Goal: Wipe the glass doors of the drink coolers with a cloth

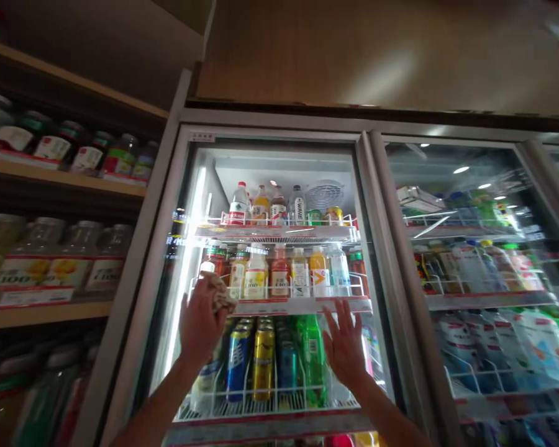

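Observation:
I face a glass-door drinks fridge (270, 149) lit from inside. My left hand (200, 326) is raised against its glass door, fingers closed on a crumpled cloth (221, 295) pressed to the pane at the middle shelf's height. My right hand (345, 344) lies flat on the same glass with its fingers spread, holding nothing. Behind the glass stand bottles (279, 273) on the upper two shelves and cans (263, 360) and green bottles on the lower one.
A second glass-door fridge (475, 273) with drinks stands to the right. On the left, wooden shelves (60, 180) carry rows of jars and bottles with price labels. A wooden panel runs above the fridges.

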`<act>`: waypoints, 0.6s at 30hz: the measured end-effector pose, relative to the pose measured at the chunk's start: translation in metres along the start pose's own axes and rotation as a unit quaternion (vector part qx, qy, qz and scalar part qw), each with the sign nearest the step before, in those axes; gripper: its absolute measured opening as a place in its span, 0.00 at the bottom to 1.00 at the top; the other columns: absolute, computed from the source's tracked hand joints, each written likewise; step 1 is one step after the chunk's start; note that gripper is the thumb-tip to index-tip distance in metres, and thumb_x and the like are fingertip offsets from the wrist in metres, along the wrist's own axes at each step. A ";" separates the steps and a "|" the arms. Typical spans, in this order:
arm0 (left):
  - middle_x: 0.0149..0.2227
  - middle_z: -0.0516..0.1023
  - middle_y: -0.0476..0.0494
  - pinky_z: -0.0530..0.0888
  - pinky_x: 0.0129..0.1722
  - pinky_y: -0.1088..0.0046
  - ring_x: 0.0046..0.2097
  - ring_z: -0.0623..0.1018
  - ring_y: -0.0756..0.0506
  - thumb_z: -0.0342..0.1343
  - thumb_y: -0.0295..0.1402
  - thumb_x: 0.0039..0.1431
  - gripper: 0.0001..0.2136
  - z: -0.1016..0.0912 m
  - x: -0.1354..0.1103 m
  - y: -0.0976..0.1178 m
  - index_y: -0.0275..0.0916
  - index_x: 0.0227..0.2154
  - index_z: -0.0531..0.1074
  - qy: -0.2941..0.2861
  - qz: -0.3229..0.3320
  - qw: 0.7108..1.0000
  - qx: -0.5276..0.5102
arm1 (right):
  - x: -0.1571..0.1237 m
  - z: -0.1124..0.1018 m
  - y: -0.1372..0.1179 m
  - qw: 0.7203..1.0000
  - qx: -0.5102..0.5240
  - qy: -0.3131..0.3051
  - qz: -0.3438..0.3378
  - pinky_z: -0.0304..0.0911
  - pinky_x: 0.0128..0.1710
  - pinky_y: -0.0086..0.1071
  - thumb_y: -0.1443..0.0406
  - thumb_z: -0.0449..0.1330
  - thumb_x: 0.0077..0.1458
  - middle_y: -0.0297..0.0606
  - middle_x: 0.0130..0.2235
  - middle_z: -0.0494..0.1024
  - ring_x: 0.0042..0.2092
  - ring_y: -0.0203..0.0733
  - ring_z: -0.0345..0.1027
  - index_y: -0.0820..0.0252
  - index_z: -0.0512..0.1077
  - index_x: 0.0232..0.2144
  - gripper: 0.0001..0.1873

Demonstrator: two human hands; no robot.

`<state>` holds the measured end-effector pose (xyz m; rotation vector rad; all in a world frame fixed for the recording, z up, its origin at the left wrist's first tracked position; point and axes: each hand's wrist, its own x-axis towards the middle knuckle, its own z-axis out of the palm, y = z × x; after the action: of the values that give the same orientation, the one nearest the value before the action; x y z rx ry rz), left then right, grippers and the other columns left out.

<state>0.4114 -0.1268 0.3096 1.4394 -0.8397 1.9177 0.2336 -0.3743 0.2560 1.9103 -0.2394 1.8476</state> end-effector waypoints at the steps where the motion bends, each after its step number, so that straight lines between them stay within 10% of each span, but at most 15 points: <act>1: 0.57 0.65 0.35 0.59 0.58 0.57 0.61 0.61 0.42 0.45 0.33 0.57 0.17 0.000 -0.005 0.012 0.40 0.49 0.62 -0.011 0.014 1.000 -0.003 | -0.003 0.002 -0.001 1.000 -0.011 0.008 0.002 0.44 0.58 0.54 0.62 0.44 0.60 0.40 0.66 0.42 0.66 0.52 0.34 0.49 0.42 0.63 0.30; 5: 0.59 0.62 0.42 0.57 0.59 0.61 0.63 0.57 0.45 0.46 0.40 0.57 0.20 0.007 -0.023 0.060 0.42 0.53 0.62 -0.085 0.170 0.981 -0.026 | -0.007 0.007 -0.001 1.000 -0.018 0.018 -0.001 0.44 0.58 0.54 0.63 0.44 0.60 0.38 0.67 0.40 0.66 0.51 0.37 0.47 0.39 0.63 0.31; 8: 0.60 0.62 0.45 0.57 0.60 0.63 0.62 0.59 0.47 0.44 0.39 0.59 0.17 0.003 -0.022 0.031 0.46 0.50 0.64 -0.088 0.142 0.986 0.011 | -0.006 0.008 0.001 1.000 -0.007 0.027 -0.003 0.42 0.59 0.55 0.63 0.45 0.59 0.38 0.67 0.40 0.65 0.53 0.39 0.47 0.40 0.63 0.32; 13: 0.60 0.57 0.23 0.56 0.57 0.47 0.62 0.57 0.34 0.42 0.30 0.60 0.21 -0.007 -0.019 -0.039 0.28 0.54 0.57 -0.026 -0.024 0.997 0.062 | -0.005 0.004 -0.002 1.000 0.010 0.021 0.010 0.40 0.60 0.54 0.63 0.46 0.60 0.36 0.67 0.40 0.65 0.53 0.39 0.45 0.39 0.63 0.32; 18: 0.57 0.66 0.44 0.56 0.60 0.64 0.60 0.62 0.46 0.46 0.36 0.58 0.18 -0.008 -0.033 -0.030 0.44 0.52 0.62 -0.102 0.136 0.985 -0.007 | -0.005 0.002 -0.001 0.999 0.013 0.029 0.005 0.40 0.61 0.52 0.64 0.46 0.60 0.34 0.67 0.40 0.66 0.50 0.39 0.45 0.40 0.63 0.31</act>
<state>0.4372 -0.1046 0.2797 1.6012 -1.1968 1.9733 0.2357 -0.3752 0.2509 1.8719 -0.2081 1.9193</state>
